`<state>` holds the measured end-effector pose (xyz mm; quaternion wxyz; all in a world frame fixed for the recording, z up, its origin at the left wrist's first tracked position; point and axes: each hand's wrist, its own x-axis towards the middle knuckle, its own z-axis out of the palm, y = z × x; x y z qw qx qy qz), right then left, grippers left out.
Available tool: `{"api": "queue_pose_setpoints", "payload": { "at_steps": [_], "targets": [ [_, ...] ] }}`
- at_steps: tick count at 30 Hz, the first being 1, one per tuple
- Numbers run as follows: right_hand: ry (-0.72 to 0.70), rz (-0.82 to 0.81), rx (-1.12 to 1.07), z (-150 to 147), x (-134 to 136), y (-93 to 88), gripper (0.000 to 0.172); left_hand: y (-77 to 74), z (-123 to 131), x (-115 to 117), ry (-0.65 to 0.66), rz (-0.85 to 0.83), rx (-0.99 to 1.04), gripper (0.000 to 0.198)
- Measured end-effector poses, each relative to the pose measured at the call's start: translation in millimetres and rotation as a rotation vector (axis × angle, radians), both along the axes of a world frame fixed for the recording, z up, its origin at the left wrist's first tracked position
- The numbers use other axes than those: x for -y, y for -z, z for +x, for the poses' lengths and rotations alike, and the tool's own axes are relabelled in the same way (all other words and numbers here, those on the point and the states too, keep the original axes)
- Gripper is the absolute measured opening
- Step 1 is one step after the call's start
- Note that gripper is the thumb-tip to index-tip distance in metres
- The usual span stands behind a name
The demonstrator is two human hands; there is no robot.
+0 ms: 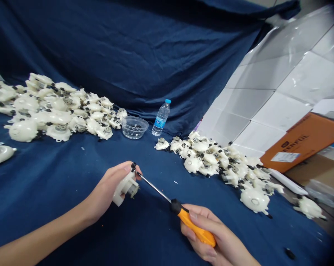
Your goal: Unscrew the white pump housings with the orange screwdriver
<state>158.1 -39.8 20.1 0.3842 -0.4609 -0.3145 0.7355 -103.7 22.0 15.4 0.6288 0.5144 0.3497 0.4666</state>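
My left hand (108, 188) grips a cream plastic pump-like part (125, 187) with a small black piece (133, 166) at its top. In my right hand (202, 231) is a screwdriver (196, 226) with an orange and black handle. Its metal shaft slants up and left, and the tip meets or nearly meets the part just below the black piece. Whether it sits in a screw is too small to tell. Part of the cream piece is hidden behind the left fingers.
A large heap of similar cream parts (53, 111) lies at the left, a smaller heap (211, 157) at the right. A clear plastic tub (135, 129) with small dark bits stands beside a water bottle (160, 119). An orange carton (297, 142) sits at far right. Dark blue cloth (64, 177) covers the surface.
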Motion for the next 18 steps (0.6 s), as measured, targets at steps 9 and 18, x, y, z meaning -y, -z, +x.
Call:
{"api": "queue_pose_setpoints", "payload": {
  "at_steps": [9, 18],
  "targets": [
    [-0.014, -0.033, -0.019, -1.3, -0.9, -1.0, 0.035, 1.8, 0.0, 3.1, 0.022, -0.002, -0.038, 0.03],
    [0.023, -0.061, 0.018, 1.1, -0.7, -2.3, 0.04, -0.4, -1.0, 2.9, 0.037, -0.014, 0.004, 0.031]
  ]
}}
